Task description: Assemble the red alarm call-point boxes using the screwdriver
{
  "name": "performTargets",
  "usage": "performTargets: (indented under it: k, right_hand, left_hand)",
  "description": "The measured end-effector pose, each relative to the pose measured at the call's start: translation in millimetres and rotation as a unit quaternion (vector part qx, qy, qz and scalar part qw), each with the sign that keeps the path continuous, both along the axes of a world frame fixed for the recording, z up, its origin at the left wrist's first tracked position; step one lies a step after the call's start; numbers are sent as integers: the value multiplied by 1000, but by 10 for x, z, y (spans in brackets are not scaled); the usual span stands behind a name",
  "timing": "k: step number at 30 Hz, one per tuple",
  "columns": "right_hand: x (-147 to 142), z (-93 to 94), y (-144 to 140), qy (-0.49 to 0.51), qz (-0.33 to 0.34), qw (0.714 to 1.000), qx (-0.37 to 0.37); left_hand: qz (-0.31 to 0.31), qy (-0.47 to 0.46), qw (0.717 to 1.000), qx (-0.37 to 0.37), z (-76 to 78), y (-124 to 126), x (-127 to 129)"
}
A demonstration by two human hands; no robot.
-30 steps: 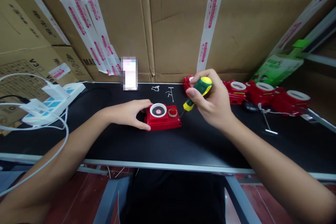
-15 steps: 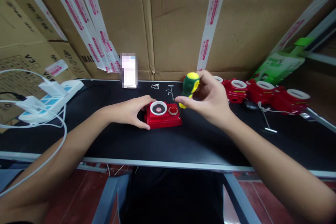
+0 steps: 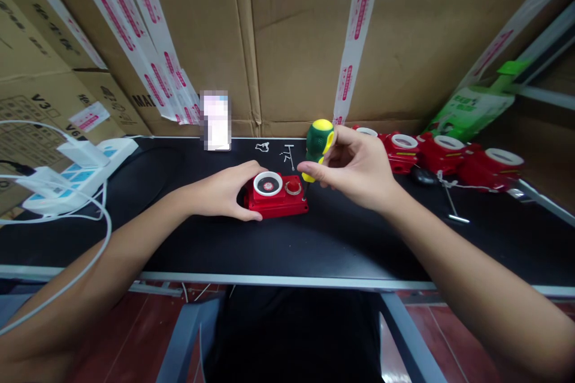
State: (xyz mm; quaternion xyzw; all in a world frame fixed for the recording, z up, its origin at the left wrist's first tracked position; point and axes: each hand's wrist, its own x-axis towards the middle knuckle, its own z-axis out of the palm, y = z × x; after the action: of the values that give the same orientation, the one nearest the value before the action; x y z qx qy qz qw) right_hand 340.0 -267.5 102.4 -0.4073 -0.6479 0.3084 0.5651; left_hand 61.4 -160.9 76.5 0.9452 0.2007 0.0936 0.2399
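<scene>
A: What are the hands doing?

B: The left hand (image 3: 224, 194) grips the left end of a red box (image 3: 278, 208), thumb in front, fingers behind. The right hand (image 3: 359, 164) holds a green and yellow screwdriver (image 3: 318, 140) by its handle, pinched between thumb and fingers.

A: And where is the box?

B: Flat on the black table (image 3: 269, 257), in front of the person, with its white ring (image 3: 268, 184) facing up. The screwdriver stands nearly upright at the box's right end.

A: Is the tip seated in a screw?

B: Too small to tell. If it isn't, or if the handle leans, I'd expect it to skid and scratch the red casing.

A: Could the box turn?

B: Perhaps. Only its left end is held, so a hard twist at the right end might swing it round.

A: Anything close by?

B: Behind the box lie a T-shaped tool (image 3: 291, 157) and some thin pale bits (image 3: 262, 146); a sweeping hand could scatter those. Further right is a row of red boxes (image 3: 449, 155), and on the left a power strip (image 3: 78, 182) whose white cable (image 3: 108, 233) loops above the left forearm; a sudden lift might snag it.
</scene>
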Motion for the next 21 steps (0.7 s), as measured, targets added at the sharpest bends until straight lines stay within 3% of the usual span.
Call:
performTargets:
  k: [6, 11, 21]
  right_hand:
    - [17, 9, -5, 3, -3, 1000, -5]
    - [50, -11, 8, 0, -9, 1000, -3]
    - [34, 7, 4, 28, 31, 999, -17]
  left_hand:
    - [-4, -4, 1000, 1, 18, 6, -6]
    - [27, -14, 999, -14, 28, -26, 0]
    - [14, -41, 997, -63, 0, 39, -39]
